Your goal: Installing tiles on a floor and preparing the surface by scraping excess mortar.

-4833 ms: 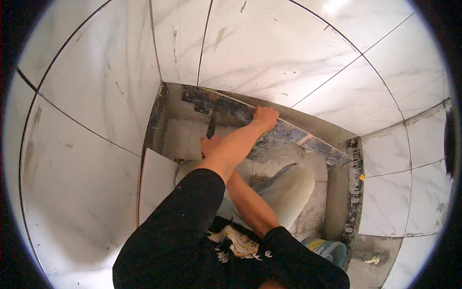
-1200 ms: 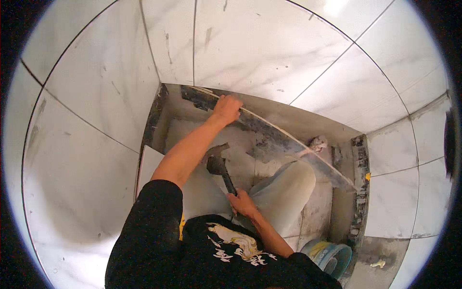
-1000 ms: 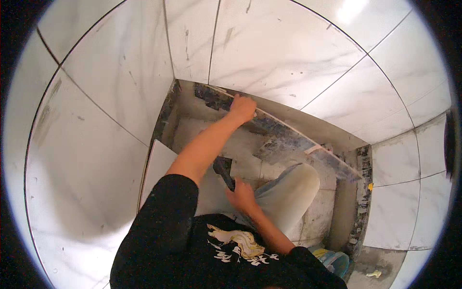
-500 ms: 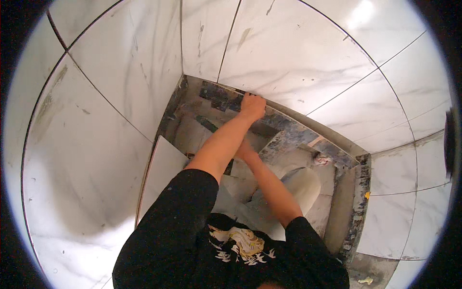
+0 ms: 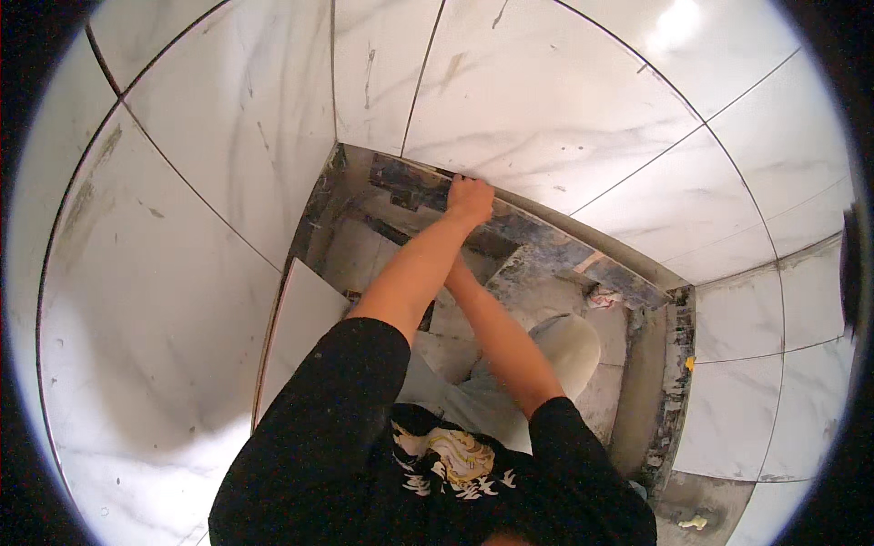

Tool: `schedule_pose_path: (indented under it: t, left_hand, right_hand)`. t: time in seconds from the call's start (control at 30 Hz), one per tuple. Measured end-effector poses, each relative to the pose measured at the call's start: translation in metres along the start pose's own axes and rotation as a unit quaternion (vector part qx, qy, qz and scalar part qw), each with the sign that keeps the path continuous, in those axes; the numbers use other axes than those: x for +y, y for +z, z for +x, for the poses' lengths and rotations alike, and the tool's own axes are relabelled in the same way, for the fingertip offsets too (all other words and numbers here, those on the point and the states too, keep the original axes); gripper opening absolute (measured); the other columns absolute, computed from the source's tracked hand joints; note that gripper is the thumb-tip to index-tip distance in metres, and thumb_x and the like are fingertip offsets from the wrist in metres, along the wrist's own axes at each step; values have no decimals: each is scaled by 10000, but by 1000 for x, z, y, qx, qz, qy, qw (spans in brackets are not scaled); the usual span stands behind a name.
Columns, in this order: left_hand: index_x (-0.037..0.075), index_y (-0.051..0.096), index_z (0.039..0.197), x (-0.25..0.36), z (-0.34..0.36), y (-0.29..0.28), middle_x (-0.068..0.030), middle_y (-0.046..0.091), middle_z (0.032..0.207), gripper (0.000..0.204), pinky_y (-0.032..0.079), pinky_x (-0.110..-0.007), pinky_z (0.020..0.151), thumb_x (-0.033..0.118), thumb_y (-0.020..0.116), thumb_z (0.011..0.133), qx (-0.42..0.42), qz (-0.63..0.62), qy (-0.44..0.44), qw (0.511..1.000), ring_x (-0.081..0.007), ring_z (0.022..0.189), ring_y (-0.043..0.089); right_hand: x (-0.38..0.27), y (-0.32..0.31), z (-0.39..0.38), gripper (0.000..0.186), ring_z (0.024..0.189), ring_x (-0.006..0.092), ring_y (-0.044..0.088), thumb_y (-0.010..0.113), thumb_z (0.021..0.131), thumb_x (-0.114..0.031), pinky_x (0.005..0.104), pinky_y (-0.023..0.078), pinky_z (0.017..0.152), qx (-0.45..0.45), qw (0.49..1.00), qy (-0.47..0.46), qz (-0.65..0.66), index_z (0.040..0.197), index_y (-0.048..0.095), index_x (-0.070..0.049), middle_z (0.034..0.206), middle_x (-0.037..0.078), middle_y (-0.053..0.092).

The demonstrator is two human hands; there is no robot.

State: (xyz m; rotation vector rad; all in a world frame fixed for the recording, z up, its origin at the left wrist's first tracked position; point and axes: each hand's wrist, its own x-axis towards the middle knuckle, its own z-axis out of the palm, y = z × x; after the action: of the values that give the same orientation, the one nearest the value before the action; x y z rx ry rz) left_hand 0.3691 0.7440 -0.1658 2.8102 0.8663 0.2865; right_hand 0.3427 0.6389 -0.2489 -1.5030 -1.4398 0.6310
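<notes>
A long, narrow strip [image 5: 546,238], its near face blotched dark and grey, stands on edge along the foot of the far wall. My left hand [image 5: 471,198] is closed over its top edge, left of the strip's middle, with the fingers curled behind it. Crossing beneath my left forearm, my right arm reaches low toward the floor. My right hand is hidden behind that forearm; only the wrist [image 5: 458,276] shows, and whatever the hand touches is out of sight. A dark, straight bar [image 5: 386,229] lies on the floor left of my arms.
White marbled tiles [image 5: 537,100] cover the walls around me. A loose white tile [image 5: 300,318] leans at the left wall. A crumpled scrap [image 5: 603,297] lies by the strip's right part. My bent knee [image 5: 569,350] occupies the floor at the right; a rough ledge [image 5: 674,382] runs beyond it.
My right hand has slid farther away and out of sight behind my left forearm. My left hand keeps its hold on the strip. The whole view has shifted slightly.
</notes>
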Motion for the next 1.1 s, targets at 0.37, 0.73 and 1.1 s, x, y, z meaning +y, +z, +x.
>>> schedule_pose_path:
  t: [0.37, 0.73, 1.1]
  left_hand:
    - [78, 721, 910, 18, 10, -13, -113, 696, 952, 317, 483, -452, 825, 358, 710, 761, -5, 0, 38, 999, -300, 913, 667]
    - [91, 709, 971, 23, 9, -14, -117, 690, 970, 333, 501, -441, 802, 363, 693, 779, -38, 14, 34, 999, -293, 935, 660]
    - [79, 710, 945, 21, 10, -14, -117, 693, 955, 320, 503, -424, 798, 358, 703, 789, -71, 13, 33, 997, -281, 928, 667]
  right_hand:
    - [57, 31, -51, 457, 1185, 250, 469, 634, 894, -259, 399, 375, 987, 1, 999, 36, -26, 1288, 488, -79, 1298, 95, 511]
    - [27, 68, -34, 395, 1119, 242, 524, 616, 914, -279, 395, 438, 928, 32, 972, 186, 142, 1245, 531, -81, 1244, 83, 553]
    - [-16, 112, -66, 385, 1097, 242, 543, 604, 920, -290, 401, 450, 916, 42, 918, 304, 250, 1240, 544, -86, 1229, 75, 572]
